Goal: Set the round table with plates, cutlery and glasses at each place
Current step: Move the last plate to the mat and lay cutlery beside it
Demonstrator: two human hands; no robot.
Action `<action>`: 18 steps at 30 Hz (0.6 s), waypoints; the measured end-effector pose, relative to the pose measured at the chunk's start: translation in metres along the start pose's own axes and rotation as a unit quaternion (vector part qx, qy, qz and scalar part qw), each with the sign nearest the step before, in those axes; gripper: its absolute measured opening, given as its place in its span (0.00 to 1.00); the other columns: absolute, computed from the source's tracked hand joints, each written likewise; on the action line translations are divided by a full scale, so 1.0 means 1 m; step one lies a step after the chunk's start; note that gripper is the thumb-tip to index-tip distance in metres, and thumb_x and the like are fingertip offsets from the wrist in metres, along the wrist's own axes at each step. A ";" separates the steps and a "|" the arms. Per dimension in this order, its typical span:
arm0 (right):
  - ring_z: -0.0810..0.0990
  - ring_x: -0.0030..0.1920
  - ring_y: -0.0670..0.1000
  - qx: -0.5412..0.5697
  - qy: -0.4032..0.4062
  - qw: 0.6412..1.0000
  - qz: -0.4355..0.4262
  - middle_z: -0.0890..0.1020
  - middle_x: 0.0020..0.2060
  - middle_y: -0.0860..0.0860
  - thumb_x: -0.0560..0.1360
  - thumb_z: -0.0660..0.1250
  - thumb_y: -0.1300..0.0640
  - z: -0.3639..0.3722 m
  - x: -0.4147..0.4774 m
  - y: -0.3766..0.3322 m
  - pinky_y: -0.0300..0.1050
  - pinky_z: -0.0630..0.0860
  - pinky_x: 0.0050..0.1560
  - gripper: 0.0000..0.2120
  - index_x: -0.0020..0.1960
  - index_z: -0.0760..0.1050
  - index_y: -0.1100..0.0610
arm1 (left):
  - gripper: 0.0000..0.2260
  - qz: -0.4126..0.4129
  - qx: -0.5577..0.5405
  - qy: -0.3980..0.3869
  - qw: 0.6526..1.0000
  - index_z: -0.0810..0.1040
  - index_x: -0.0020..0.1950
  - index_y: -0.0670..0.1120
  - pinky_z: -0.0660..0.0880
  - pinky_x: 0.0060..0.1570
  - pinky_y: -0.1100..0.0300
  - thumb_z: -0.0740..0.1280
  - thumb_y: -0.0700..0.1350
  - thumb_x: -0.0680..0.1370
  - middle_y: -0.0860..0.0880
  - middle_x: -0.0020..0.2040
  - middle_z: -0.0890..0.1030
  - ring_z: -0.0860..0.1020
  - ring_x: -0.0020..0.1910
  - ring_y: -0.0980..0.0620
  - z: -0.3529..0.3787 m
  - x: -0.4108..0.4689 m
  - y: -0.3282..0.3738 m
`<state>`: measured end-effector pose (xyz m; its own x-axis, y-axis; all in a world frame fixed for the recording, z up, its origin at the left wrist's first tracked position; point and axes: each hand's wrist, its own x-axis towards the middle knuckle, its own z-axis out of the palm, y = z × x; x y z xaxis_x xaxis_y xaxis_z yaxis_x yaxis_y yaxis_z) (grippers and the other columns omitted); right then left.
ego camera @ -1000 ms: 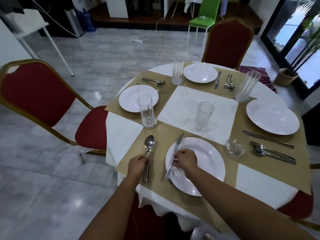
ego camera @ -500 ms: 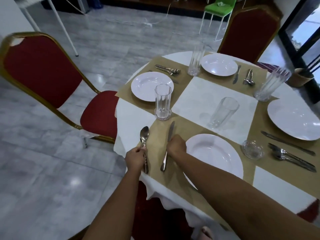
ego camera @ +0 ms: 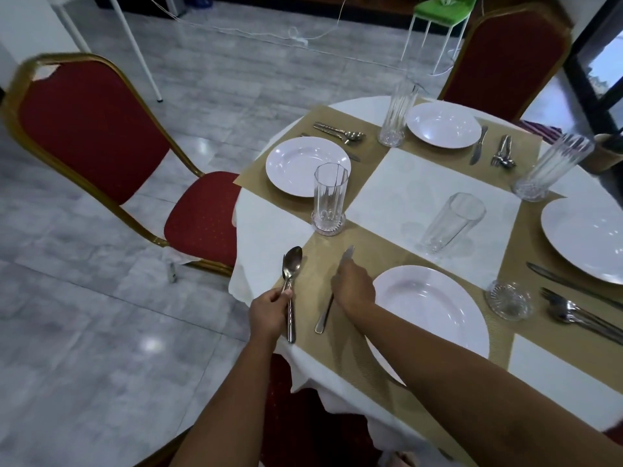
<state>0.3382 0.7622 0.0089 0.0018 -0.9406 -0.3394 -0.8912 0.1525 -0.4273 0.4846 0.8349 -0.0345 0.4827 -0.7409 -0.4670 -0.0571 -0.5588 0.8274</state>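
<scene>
At the near-left edge of the round, white-clothed bench (ego camera: 266, 230), the left hand (ego camera: 269, 310) grips the handle of a steel spoon (ego camera: 292, 264), its bowl pointing away and its long axis running front to back. Just beside it, the right hand (ego camera: 354, 284) curls round a knife (ego camera: 323, 320), roughly parallel over the woven tan placemat (ego camera: 381, 251), its blurred blade pointing away. To the right sit a glossy round white plate (ego camera: 431, 318), then a small ribbed glass dish (ego camera: 509, 299).

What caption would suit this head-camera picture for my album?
Left hand grips a spoon while right hand holds a knife beside the nearest plate.
</scene>
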 end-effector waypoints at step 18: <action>0.45 0.77 0.59 -0.254 -0.018 0.958 -0.129 0.65 0.72 0.50 0.73 0.61 0.33 0.003 -0.030 0.045 0.70 0.26 0.65 0.37 0.74 0.64 0.55 | 0.04 -0.008 -0.040 -0.001 0.999 0.84 0.47 0.50 0.78 0.55 0.46 0.70 0.48 0.76 0.48 0.41 0.85 0.83 0.47 0.46 0.002 0.002 -0.002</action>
<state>0.2998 0.7986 -0.0026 0.2583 -0.9152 -0.3093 -0.9651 -0.2587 -0.0405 0.4838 0.8340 -0.0377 0.4812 -0.7333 -0.4803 0.0202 -0.5385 0.8424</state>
